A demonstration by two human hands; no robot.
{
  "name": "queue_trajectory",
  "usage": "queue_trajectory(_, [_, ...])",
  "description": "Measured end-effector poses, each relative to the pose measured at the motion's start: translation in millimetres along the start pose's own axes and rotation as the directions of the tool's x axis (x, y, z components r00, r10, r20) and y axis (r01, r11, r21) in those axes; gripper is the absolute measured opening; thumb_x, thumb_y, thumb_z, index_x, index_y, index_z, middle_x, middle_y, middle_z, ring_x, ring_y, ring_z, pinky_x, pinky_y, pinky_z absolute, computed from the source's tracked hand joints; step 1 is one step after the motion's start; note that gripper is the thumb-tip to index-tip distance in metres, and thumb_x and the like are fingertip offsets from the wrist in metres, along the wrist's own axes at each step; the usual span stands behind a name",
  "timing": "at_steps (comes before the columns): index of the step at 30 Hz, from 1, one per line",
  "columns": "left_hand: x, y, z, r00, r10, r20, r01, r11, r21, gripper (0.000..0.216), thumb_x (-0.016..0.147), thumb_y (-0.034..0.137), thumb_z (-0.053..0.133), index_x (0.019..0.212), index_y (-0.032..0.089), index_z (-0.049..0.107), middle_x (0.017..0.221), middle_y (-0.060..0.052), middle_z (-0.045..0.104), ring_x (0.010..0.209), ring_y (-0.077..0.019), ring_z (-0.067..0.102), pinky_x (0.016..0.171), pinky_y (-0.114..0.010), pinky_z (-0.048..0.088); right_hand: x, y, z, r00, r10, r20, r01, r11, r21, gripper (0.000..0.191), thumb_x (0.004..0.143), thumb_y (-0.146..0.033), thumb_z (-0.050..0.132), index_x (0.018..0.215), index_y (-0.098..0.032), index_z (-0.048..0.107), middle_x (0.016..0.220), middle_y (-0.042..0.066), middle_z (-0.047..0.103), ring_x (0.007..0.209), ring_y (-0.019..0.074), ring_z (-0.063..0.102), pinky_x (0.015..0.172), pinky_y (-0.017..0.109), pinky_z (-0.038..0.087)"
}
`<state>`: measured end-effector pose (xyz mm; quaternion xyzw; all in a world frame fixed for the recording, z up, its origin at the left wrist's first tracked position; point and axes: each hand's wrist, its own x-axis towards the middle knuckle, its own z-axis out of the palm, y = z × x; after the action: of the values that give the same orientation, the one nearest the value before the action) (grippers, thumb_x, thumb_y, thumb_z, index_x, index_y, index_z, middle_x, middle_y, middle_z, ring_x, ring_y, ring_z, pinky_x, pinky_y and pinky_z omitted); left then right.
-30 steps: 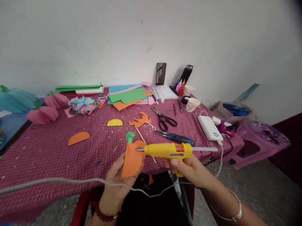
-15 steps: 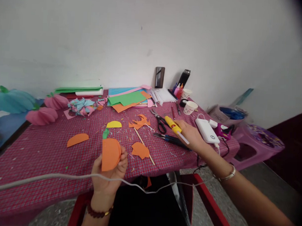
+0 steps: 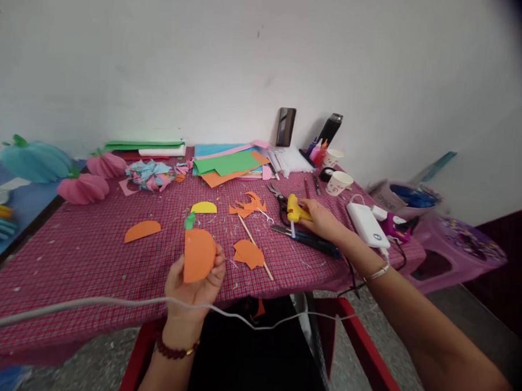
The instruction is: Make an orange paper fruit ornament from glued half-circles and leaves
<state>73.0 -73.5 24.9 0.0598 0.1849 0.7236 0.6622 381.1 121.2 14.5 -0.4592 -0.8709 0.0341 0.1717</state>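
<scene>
My left hand (image 3: 196,288) is closed around folded orange paper half-circles (image 3: 199,256), held upright with the straight edge to the left. A small green paper piece (image 3: 190,220) pokes out at their top left. On the right, my right hand (image 3: 323,221) grips the handle of a yellow hot glue gun (image 3: 293,209); its translucent glue stick points down over a blue-and-black cutter (image 3: 308,240). Black scissors (image 3: 282,205) lie just beside the gun. Between the hands are cut orange scraps (image 3: 248,254) and a thin wooden stick (image 3: 255,247).
Several finished paper pumpkins (image 3: 83,189) stand at the left. Coloured sheets (image 3: 230,164), a phone (image 3: 285,127), paper cups (image 3: 339,183) and a white power bank (image 3: 367,225) line the back and right. A white cable (image 3: 109,300) hangs across the near view.
My right hand has turned the glue gun, so its glue stick now hangs downward instead of slanting to the lower right. My left hand still holds the orange paper, its layers closer together.
</scene>
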Motion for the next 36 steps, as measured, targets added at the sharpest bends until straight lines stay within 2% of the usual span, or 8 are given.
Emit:
queue_trajectory(6, [1, 10, 2, 0.997, 0.079, 0.0, -0.079, 0.997, -0.002, 0.039, 0.062, 0.032, 0.079, 0.094, 0.01, 0.071, 0.083, -0.013, 0.07, 0.069, -0.0158, 0.063, 0.056, -0.02, 0.055, -6, -16, -17, 0.999, -0.026, -0.033, 0.026, 1.0, -0.005, 0.035, 0.084, -0.022, 0.062, 0.117, -0.013, 0.06, 0.112, 0.018, 0.062, 0.103, 0.0323, 0.061, 0.092, 0.049, 0.049])
queue_trajectory(8, [2, 10, 0, 0.997, 0.081, 0.018, -0.081, 0.997, 0.007, 0.039, 0.063, 0.033, 0.078, 0.093, 0.01, 0.071, 0.082, -0.013, 0.07, 0.069, -0.0158, 0.064, 0.057, -0.02, 0.056, -13, -42, -21, 0.996, -0.028, -0.079, 0.028, 1.0, 0.001, 0.029, 0.088, -0.022, 0.057, 0.116, -0.013, 0.06, 0.114, 0.019, 0.061, 0.109, 0.0335, 0.058, 0.095, 0.053, 0.046])
queue_trajectory(11, [3, 8, -3, 0.997, 0.068, 0.033, -0.069, 0.997, 0.036, 0.038, 0.066, 0.034, 0.077, 0.093, 0.01, 0.07, 0.084, -0.013, 0.071, 0.07, -0.0161, 0.064, 0.058, -0.02, 0.056, -25, -96, -18, 0.988, -0.155, -0.025, 0.157, 0.984, 0.079, 0.025, 0.089, -0.024, 0.059, 0.114, -0.021, 0.061, 0.114, 0.01, 0.064, 0.11, 0.0246, 0.06, 0.098, 0.042, 0.048])
queue_trajectory(14, [2, 6, -4, 0.997, 0.058, 0.046, -0.061, 0.997, 0.055, 0.038, 0.067, 0.036, 0.076, 0.096, 0.011, 0.07, 0.086, -0.013, 0.071, 0.071, -0.0172, 0.065, 0.06, -0.023, 0.057, -31, -140, -7, 0.906, -0.41, 0.102, 0.38, 0.897, 0.226, 0.043, 0.085, -0.017, 0.063, 0.127, -0.019, 0.055, 0.131, 0.012, 0.059, 0.12, 0.0242, 0.055, 0.103, 0.042, 0.045])
queue_trajectory(19, [1, 7, -2, 0.999, 0.036, 0.028, -0.038, 0.998, 0.047, 0.037, 0.067, 0.035, 0.077, 0.094, 0.012, 0.07, 0.085, -0.014, 0.071, 0.071, -0.0194, 0.067, 0.058, -0.024, 0.058, -25, -158, 10, 0.853, -0.481, 0.203, 0.427, 0.867, 0.258, 0.059, 0.082, -0.009, 0.059, 0.139, -0.015, 0.046, 0.137, 0.015, 0.056, 0.124, 0.0257, 0.054, 0.104, 0.043, 0.045])
queue_trajectory(24, [2, 4, -3, 0.999, 0.017, 0.031, -0.018, 0.999, 0.028, 0.037, 0.066, 0.034, 0.078, 0.094, 0.011, 0.07, 0.083, -0.015, 0.073, 0.069, -0.0201, 0.068, 0.056, -0.024, 0.058, -20, -156, 11, 0.866, -0.461, 0.193, 0.391, 0.866, 0.311, 0.037, 0.094, -0.013, 0.047, 0.129, -0.014, 0.056, 0.13, 0.013, 0.064, 0.117, 0.0218, 0.061, 0.102, 0.04, 0.048])
queue_trajectory(29, [3, 0, -7, 0.998, -0.026, 0.051, 0.024, 0.999, 0.032, 0.033, 0.068, 0.034, 0.078, 0.091, 0.012, 0.071, 0.087, -0.016, 0.074, 0.073, -0.0216, 0.07, 0.061, -0.026, 0.059, -20, -155, 12, 0.9, -0.397, 0.181, 0.297, 0.861, 0.413, 0.039, 0.093, -0.01, 0.044, 0.127, -0.018, 0.06, 0.128, 0.009, 0.066, 0.118, 0.0199, 0.062, 0.104, 0.039, 0.048])
queue_trajectory(36, [-6, -9, 0, 1.0, 0.013, 0.023, -0.015, 0.995, 0.096, 0.029, 0.067, 0.029, 0.081, 0.092, 0.017, 0.072, 0.091, -0.01, 0.076, 0.079, -0.022, 0.072, 0.068, -0.029, 0.06, -18, -158, 17, 0.992, -0.036, -0.125, 0.095, 0.856, 0.508, 0.033, 0.092, -0.012, 0.044, 0.11, -0.02, 0.07, 0.104, 0.008, 0.076, 0.092, 0.0205, 0.072, 0.082, 0.039, 0.059])
